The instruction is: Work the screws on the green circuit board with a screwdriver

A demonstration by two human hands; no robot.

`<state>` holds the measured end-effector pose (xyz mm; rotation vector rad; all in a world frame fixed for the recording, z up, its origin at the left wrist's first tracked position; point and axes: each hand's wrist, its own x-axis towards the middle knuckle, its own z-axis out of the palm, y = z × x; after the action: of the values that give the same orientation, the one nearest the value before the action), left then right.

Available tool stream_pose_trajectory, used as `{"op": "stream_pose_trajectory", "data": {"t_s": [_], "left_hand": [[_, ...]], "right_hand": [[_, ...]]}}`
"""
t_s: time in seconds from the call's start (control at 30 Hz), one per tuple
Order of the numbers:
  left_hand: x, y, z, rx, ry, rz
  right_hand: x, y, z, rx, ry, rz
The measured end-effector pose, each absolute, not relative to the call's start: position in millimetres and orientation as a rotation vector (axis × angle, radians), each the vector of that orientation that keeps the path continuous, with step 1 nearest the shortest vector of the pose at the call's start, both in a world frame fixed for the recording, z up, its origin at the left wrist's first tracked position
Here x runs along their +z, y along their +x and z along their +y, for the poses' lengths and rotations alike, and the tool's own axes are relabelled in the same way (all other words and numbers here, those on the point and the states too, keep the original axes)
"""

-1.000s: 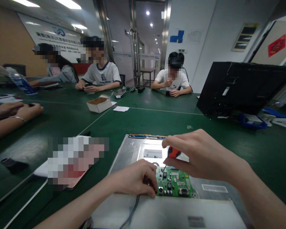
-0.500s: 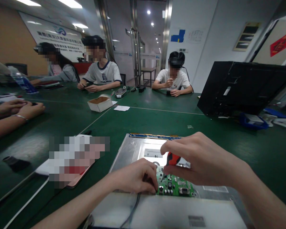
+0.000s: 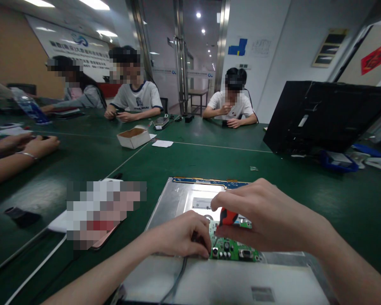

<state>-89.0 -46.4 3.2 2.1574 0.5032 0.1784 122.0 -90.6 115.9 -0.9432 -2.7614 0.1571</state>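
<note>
My right hand is closed round the red and black handle of a screwdriver. Its thin shaft slants down toward a green circuit board; fingers and dim detail hide where the tip ends. At the left edge of that board, my left hand has its fingertips pinched together, and whatever lies between them cannot be made out. The board rests on the metal back of a flat display panel, which has a blue strip along its far edge. A dark cable runs from under my left hand toward me.
Left of the panel lies a blurred-out pink and white object, with a white cable nearby. Farther off are an open white box and a large black monitor casing. Several people sit round the green table.
My right hand and the screwdriver handle have shifted slightly left and down over the board. My left hand stays almost in place at the board's edge.
</note>
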Motion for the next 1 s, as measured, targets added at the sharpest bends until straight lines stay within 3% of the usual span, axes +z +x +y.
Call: {"op": "stream_pose_trajectory", "data": {"t_s": [1.0], "left_hand": [[6.2,-91.1,-45.0,0.232,2.113,0.477]], "right_hand": [[108.4,111.6,-90.2,0.306,-0.87,-2.827]]}}
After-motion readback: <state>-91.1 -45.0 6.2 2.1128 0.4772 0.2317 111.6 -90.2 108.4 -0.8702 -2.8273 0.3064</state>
